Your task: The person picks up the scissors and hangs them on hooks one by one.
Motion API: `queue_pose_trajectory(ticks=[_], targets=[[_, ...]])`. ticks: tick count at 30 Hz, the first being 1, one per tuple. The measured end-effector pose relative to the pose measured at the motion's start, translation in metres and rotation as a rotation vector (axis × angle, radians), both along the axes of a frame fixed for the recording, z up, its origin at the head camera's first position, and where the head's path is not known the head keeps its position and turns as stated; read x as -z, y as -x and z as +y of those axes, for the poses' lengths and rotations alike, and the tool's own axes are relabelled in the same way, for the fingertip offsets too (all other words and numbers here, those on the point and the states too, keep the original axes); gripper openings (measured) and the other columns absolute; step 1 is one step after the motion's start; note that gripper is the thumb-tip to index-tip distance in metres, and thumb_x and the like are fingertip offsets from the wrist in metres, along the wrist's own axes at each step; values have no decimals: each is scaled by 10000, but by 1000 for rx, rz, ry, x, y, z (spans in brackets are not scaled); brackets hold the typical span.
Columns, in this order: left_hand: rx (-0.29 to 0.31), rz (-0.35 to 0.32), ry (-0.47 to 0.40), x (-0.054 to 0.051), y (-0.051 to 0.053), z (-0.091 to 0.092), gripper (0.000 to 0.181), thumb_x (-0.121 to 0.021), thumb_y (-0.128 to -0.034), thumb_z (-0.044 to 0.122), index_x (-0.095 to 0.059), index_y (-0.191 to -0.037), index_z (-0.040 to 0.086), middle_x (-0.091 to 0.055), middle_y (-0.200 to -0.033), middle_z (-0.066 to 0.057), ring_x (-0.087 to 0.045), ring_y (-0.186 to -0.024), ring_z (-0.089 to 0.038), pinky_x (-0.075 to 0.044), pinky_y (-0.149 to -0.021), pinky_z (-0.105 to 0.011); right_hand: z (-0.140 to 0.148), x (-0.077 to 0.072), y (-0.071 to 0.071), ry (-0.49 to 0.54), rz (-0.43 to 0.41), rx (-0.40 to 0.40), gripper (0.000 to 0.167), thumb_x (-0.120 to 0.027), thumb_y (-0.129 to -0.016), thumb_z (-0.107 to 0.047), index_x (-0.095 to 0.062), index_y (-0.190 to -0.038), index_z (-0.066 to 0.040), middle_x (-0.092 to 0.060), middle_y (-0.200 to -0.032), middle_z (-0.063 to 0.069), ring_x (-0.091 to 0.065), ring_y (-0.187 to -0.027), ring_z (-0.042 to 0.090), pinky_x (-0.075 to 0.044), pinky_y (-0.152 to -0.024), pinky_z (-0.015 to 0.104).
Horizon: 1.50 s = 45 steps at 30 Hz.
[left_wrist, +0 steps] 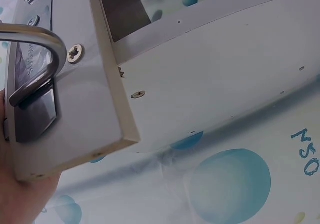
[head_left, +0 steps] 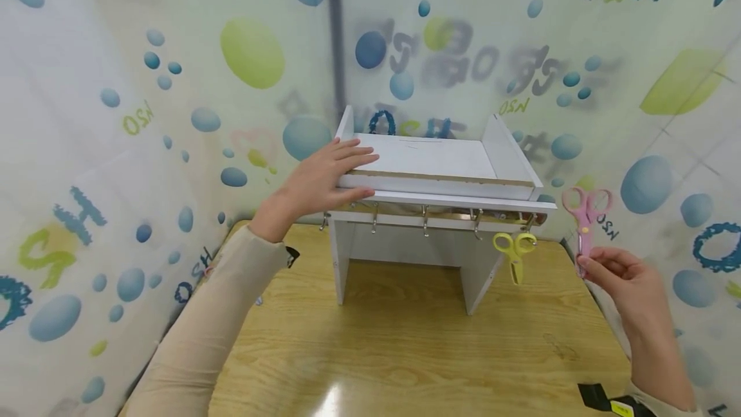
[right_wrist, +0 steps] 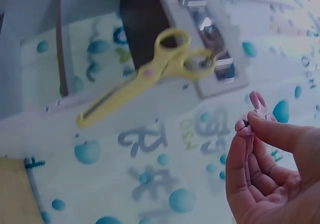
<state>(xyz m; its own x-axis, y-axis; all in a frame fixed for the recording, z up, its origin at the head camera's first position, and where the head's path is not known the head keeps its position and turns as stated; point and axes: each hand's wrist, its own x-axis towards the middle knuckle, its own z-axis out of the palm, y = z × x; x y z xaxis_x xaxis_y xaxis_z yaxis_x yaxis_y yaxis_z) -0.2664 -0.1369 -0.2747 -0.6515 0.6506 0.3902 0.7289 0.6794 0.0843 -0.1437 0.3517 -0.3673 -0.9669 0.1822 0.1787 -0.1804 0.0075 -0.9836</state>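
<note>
Pink scissors (head_left: 585, 214) point handles-up in my right hand (head_left: 633, 288), which pinches them near the blade end, to the right of the white shelf. Yellow scissors (head_left: 514, 255) hang by one handle loop from the rightmost metal hook (head_left: 529, 224) on the shelf's front rail, apart from the right hand. My left hand (head_left: 324, 179) rests with straight fingers on the left front edge of the white shelf (head_left: 428, 158). In the left wrist view a large hook (left_wrist: 45, 59) stands close to that hand, of which only a part shows.
Several metal hooks line the front rail (head_left: 399, 218). The shelf stands on two white side panels (head_left: 341, 262) at the back of the wooden table (head_left: 370, 346). A patterned curtain (head_left: 145, 114) surrounds the table behind and at both sides.
</note>
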Motion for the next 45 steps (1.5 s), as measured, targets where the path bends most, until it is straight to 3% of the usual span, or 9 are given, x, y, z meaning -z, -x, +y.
queue_pose_trajectory(ticks=[4, 7, 13, 18, 25, 29, 35, 39, 45], targets=[[4, -10, 2, 0, 0, 1, 647, -595, -964, 513, -455, -1512, 199, -441, -1572, -25, -285, -1525, -262, -139, -1294, -433, -21, -4, -9, -34, 113, -64, 201, -636, -922, 70, -719, -948, -112, -729, -800, -81, -676, -688, 34, -569, -649, 128], [-2, -13, 5, -1, 0, 1, 654, -571, -968, 541, -455, -1512, 197, -441, -1572, -30, -282, -1526, -267, -137, -1294, -436, -38, -4, -15, -66, 152, -104, 222, -626, -913, 107, -712, -947, -95, -715, -805, -77, -662, -693, 33, -565, -648, 135], [-22, -28, 13, -3, 0, 3, 635, -606, -961, 499, -482, -1493, 176, -457, -1560, -42, -303, -1516, -270, -139, -1294, -430, -72, 6, -21, -168, 156, -268, 245, -603, -914, 131, -694, -949, -94, -706, -834, -92, -657, -701, 35, -555, -642, 161], [-46, -41, 22, -7, 1, 5, 624, -605, -961, 496, -492, -1486, 178, -451, -1564, -32, -299, -1519, -257, -132, -1296, -421, -93, 19, -15, -303, 125, -351, 81, -640, -915, 75, -654, -943, 1, -699, -832, -106, -657, -706, 42, -569, -637, 184], [-30, -67, 20, -7, 0, 8, 651, -605, -951, 519, -484, -1492, 178, -438, -1574, -30, -279, -1528, -262, -115, -1297, -444, -105, 46, -4, -370, 129, -259, 96, -675, -878, 91, -601, -926, 128, -674, -801, -133, -652, -718, 4, -591, -635, 191], [-40, -60, 14, -6, -1, 6, 655, -612, -947, 520, -487, -1490, 177, -443, -1571, -31, -281, -1527, -262, -116, -1296, -445, -110, 56, 2, -388, 131, -200, 130, -689, -876, 76, -619, -974, 126, -656, -814, -139, -638, -744, -11, -591, -644, 184], [-34, -64, 2, -4, -2, 3, 638, -622, -949, 501, -499, -1482, 171, -451, -1565, -36, -287, -1524, -269, -123, -1295, -450, -115, 59, 2, -459, 78, -119, 136, -700, -896, 14, -702, -1019, 70, -681, -859, -89, -620, -810, -52, -582, -698, 154], [-38, -56, 4, -4, 0, 2, 628, -617, -954, 499, -503, -1478, 173, -453, -1564, -32, -284, -1525, -264, -115, -1297, -444, -114, 58, 5, -559, 21, -119, 127, -692, -932, -85, -719, -1023, 1, -700, -932, 1, -597, -840, -73, -565, -737, 150], [-37, -60, 17, -3, 2, 3, 630, -609, -958, 501, -494, -1485, 176, -445, -1568, -33, -277, -1528, -265, -111, -1297, -448, -105, 64, 4, -620, -28, -180, 157, -670, -955, -133, -713, -1032, -4, -727, -968, 100, -607, -793, -41, -557, -707, 192]])
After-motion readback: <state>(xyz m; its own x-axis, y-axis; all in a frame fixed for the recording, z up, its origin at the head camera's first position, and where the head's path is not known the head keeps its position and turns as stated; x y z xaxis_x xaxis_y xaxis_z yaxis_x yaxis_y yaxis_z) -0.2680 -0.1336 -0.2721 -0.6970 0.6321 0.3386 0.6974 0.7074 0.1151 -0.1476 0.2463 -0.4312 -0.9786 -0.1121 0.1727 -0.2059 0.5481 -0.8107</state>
